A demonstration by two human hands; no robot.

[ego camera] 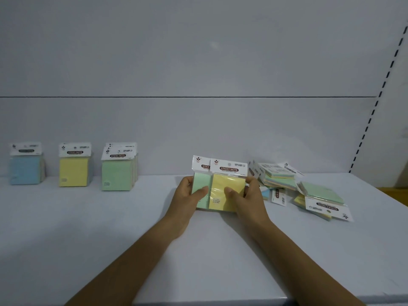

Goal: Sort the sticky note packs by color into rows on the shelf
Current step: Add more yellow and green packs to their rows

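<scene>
My left hand [187,196] grips a green sticky note pack [200,184] with the thumb laid across its front. Overlapping it on the right is a yellow pack [225,184], which my right hand [245,195] holds by its right edge, thumb on the front. Both packs stand upright just above the white shelf [110,228], near its middle. Against the back wall at the left stand three rows: blue packs [25,170], yellow packs [74,171] and green packs [118,173].
A loose pile of mixed packs [278,176] lies to the right of my hands, with more green-topped packs [322,196] farther right. A slotted upright [375,102] marks the shelf's right end. The shelf's front edge [209,300] runs below my forearms.
</scene>
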